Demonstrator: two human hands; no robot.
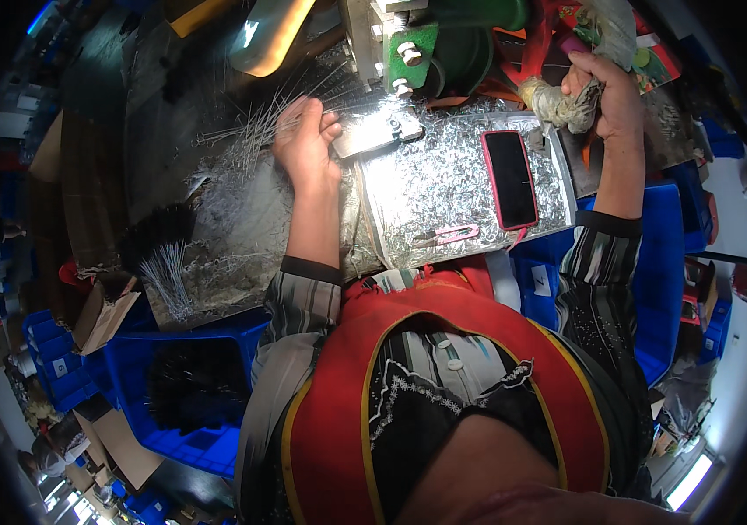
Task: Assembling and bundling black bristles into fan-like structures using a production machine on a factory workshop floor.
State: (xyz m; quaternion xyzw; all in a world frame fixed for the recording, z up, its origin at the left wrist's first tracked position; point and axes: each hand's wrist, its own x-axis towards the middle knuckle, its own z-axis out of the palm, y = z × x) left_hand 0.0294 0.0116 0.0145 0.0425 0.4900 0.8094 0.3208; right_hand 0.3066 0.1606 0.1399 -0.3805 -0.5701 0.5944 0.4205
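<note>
Left hand (305, 140) closed on wires (251, 131) fanning leftward, tips just left of the press (391, 52). Right hand (605, 92) grips wrapped lever (561, 105), farther right.

hands (305, 140) on wires (251, 131), lever (566, 103)

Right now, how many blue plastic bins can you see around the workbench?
3 at least: one bin at lower left beside the person's left arm, small stacked bins at far left, and one at right under the right forearm. Others may be hidden.
</note>
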